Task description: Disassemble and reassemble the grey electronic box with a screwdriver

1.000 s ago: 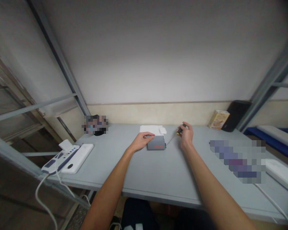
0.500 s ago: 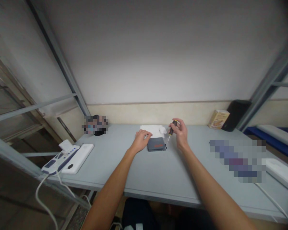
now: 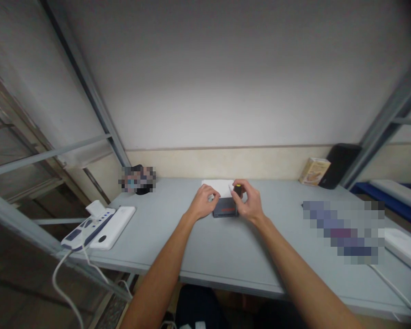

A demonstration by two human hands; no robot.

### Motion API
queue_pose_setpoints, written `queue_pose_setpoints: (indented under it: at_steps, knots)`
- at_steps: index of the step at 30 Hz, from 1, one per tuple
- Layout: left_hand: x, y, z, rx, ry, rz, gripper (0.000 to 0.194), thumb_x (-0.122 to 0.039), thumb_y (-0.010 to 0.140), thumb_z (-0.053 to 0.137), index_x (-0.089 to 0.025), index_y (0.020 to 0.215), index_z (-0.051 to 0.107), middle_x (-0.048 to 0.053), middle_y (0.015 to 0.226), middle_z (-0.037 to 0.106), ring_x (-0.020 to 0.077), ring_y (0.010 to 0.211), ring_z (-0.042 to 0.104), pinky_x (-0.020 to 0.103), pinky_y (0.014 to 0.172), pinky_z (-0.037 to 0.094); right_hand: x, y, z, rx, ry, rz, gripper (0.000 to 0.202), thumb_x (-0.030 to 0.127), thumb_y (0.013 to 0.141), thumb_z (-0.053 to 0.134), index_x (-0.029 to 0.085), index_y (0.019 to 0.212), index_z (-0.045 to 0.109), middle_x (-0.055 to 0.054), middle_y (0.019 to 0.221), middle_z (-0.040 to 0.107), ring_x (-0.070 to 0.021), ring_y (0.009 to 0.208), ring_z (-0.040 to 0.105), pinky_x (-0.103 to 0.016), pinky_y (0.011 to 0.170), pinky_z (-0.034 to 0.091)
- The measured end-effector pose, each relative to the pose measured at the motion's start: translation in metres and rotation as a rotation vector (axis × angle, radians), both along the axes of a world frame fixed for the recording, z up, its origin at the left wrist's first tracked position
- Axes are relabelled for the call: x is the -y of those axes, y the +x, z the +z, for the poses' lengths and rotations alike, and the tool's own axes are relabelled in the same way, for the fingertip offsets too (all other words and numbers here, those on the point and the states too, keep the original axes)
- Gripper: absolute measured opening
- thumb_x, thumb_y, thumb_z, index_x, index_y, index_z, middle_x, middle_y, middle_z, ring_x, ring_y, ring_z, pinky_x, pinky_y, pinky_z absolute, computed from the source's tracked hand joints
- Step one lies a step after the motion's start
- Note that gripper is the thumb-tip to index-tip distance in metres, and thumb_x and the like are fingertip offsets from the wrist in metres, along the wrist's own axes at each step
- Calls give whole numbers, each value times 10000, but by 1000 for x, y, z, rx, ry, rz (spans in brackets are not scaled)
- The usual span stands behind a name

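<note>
1. The grey vented box (image 3: pixel 225 208) is seen on the desk (image 3: pixel 226 251), between both hands, its left side met by the left hand (image 3: pixel 202 202); whether it is clamped there cannot be told.
2. The screwdriver (image 3: pixel 238 188) is gripped in the right hand (image 3: pixel 249 202), fingers closed round its handle, at the box's right side.
3. Now the screwdriver is held more upright than before, and the right hand has been brought closer.

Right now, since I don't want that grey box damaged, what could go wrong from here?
The screwdriver, held upright by the right hand at the right edge of the grey box, might slip and scratch it. The box could also twist if the left hand, at its left side, steadies it too lightly.
</note>
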State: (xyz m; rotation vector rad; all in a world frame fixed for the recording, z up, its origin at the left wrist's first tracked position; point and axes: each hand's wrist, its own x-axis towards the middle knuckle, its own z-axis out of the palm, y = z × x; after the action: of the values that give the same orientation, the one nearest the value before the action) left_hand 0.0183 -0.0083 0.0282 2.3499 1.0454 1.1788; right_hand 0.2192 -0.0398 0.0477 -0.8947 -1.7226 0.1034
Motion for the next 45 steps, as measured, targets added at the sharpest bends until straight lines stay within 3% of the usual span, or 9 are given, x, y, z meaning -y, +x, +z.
queue_pose_setpoints:
  at_steps: [10,23,27,33,38,45]
  knots:
    - [0,0,-2,-64,88,25,191,-165,918,557,-194,796,701,40,838,699,202,925,573,349,949,427,4,-4,-5,-54,255,4,227,143,813,613,226,1012,546,0,777,550,-136,592,504,-283,589,439]
    - [2,-1,-2,-84,56,4,162,-153,902,569,-188,853,720,48,876,708,208,958,576,347,944,445,6,-10,-5,-76,248,18,191,142,810,620,224,971,557,0,771,558,-140,605,507,-287,593,440]
    - [5,0,2,-93,-19,-70,138,-160,861,629,-191,949,731,48,969,715,210,1015,581,338,975,432,7,-15,-6,-178,210,-5,155,166,832,620,228,958,557,-6,794,580,-149,645,550,-294,624,473]
    - [4,-10,12,-185,-241,-279,369,-263,808,733,-250,1174,694,36,1220,679,243,1231,526,371,1132,306,4,-23,-13,-344,33,37,162,206,864,629,227,1001,544,4,797,589,-136,609,566,-290,614,512]
    - [-3,-23,10,-213,-388,-304,599,-152,709,706,-256,1294,634,45,1349,605,280,1291,470,414,1139,315,7,-32,-15,-365,2,92,194,193,862,641,232,1025,544,-7,851,609,-147,680,617,-298,667,542]
    - [-4,-21,11,-105,-453,-271,556,-89,701,599,-206,1240,669,55,1322,631,262,1248,511,391,1138,328,12,-39,-18,-291,-13,123,196,188,860,649,237,1021,550,-22,887,619,-156,705,619,-311,690,539]
